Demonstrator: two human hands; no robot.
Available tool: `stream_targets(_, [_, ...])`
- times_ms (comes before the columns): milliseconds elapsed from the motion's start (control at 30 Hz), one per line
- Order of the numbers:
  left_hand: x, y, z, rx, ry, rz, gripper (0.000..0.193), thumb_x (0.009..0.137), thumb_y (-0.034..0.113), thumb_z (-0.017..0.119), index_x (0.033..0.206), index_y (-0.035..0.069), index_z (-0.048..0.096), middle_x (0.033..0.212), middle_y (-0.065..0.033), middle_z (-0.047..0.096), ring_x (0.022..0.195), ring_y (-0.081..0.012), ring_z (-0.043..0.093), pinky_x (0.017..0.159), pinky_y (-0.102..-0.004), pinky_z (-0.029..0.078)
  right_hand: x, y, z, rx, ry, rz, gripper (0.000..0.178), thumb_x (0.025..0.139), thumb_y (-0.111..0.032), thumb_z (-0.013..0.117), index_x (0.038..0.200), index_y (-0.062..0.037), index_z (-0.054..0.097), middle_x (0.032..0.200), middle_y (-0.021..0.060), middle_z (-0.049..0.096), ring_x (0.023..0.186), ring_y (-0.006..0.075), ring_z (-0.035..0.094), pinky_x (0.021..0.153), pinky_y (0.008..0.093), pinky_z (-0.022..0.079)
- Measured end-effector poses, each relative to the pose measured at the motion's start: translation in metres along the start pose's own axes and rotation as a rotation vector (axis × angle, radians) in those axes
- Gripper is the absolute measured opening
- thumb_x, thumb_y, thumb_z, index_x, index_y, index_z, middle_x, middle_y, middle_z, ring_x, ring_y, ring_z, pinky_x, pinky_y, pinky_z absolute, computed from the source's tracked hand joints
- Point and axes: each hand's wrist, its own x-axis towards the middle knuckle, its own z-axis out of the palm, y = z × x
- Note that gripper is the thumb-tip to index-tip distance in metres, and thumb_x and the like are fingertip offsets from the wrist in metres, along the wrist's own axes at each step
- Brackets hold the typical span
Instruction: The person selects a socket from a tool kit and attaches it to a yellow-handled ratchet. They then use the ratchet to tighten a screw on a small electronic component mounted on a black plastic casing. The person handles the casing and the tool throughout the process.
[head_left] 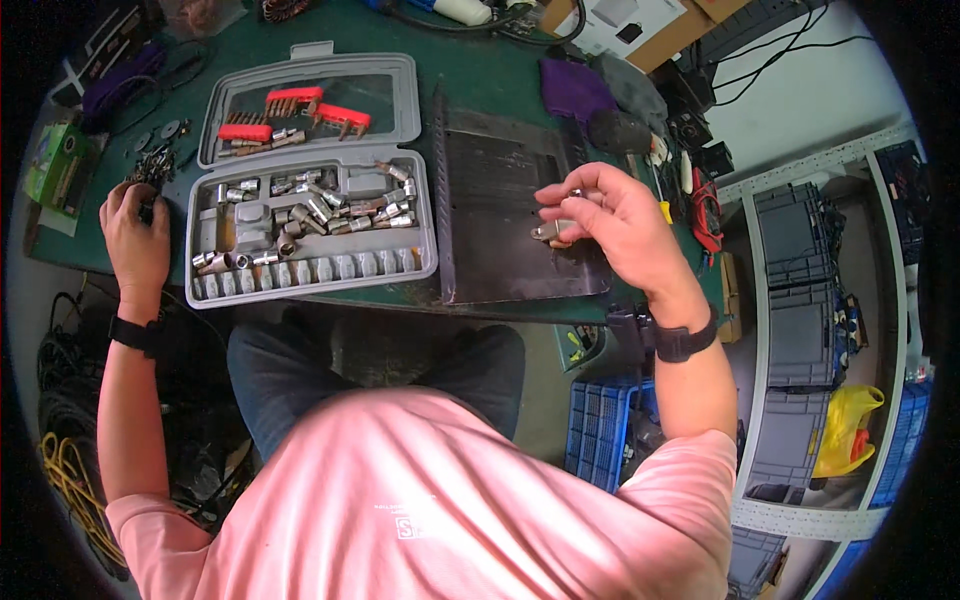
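i'm pinching small metal pieces [545, 231] in my right hand [625, 222] above the black tray [480, 205], seemingly sorting, my left hand [136, 240] resting by dark bits [154, 165], its grip hidden, the next move probably calling for careful placing.

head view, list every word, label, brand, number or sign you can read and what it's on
Pink shirt: small white print on the front; I won't copy its wording.
Green box at the left: printed, but too small to read.
White-fronted carton at the top: dark printed picture; any wording is too small.
Sockets: any markings are too small to read.
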Motion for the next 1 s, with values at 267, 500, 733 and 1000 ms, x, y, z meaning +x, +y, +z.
stream_targets(267, [-0.001, -0.002, 0.0, -0.023, 0.018, 0.024, 0.019, 0.085, 0.008, 0.062, 0.102, 0.0, 0.062, 0.114, -0.0169, 0.06, 0.11, -0.0366, 0.053, 0.098, -0.0432, 0.041, 0.012, 0.015, 0.003, -0.351, 0.04, 0.004, 0.015, 0.078, -0.007, 0.072, 0.091, 0.0011, 0.071, 0.09, 0.0101, 0.069, 0.077, 0.0157, 0.065, 0.068, 0.0298, 0.051])
stream_targets(500, [-0.001, 0.001, -0.001, -0.023, 0.03, 0.009, 0.017, 0.084, 0.01, 0.064, 0.099, 0.001, 0.064, 0.113, -0.0161, 0.061, 0.11, -0.036, 0.053, 0.097, -0.0424, 0.041, 0.018, 0.0, 0.01, -0.771, -0.06, -0.07, 0.016, 0.078, -0.004, 0.07, 0.093, 0.002, 0.069, 0.087, 0.0126, 0.068, 0.079, 0.0226, 0.067, 0.072, 0.0334, 0.053])
stream_targets(733, [-0.001, 0.001, -0.001, 0.005, 0.041, 0.015, 0.017, 0.086, 0.009, 0.064, 0.1, 0.0, 0.064, 0.114, -0.0165, 0.061, 0.11, -0.0355, 0.054, 0.096, -0.0427, 0.042, 0.018, -0.005, 0.014, -1.159, -0.091, -0.266, 0.014, 0.075, -0.009, 0.071, 0.088, -0.0047, 0.071, 0.089, 0.014, 0.068, 0.093, 0.0332, 0.063, 0.081, 0.0434, 0.051])
stream_targets(1000, [-0.001, 0.001, -0.001, -0.026, 0.041, -0.008, 0.017, 0.083, 0.012, 0.065, 0.098, 0.003, 0.066, 0.112, -0.0123, 0.062, 0.109, -0.0336, 0.054, 0.097, -0.0405, 0.041, 0.016, -0.008, 0.017, -1.219, -0.077, -0.209, 0.014, 0.073, -0.009, 0.074, 0.086, -0.0049, 0.071, 0.087, 0.0102, 0.061, 0.09, 0.0304, 0.062, 0.076, 0.041, 0.05])
